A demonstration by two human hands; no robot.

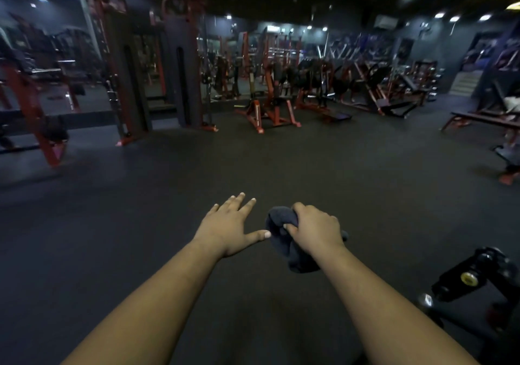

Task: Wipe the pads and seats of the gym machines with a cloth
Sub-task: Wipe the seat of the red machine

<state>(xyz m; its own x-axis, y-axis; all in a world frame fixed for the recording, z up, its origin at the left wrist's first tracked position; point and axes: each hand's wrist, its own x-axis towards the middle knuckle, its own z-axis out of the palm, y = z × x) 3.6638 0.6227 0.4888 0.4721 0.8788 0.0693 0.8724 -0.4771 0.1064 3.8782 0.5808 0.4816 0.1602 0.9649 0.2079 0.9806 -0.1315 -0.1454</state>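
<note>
Head view: two bare hands are seen, held out over the floor (281, 153). The left hand (229, 224) is empty, its fingers straight and spread, the thumb tip just beside the cloth (284, 241). One dark cloth is gripped in the right hand (315, 228), whose fingers are curled round it; a bunched end hangs below the wrist. The floor is dark matting, bare near the hands. The room is a dim gym with ceiling spotlights and a mirrored wall at left. Several red-framed machines (267, 111) are ranged along the far side; an exact count cannot be made. One black machine part (475, 277) with a yellow knob is seen at lower right. No writing can be read.
</note>
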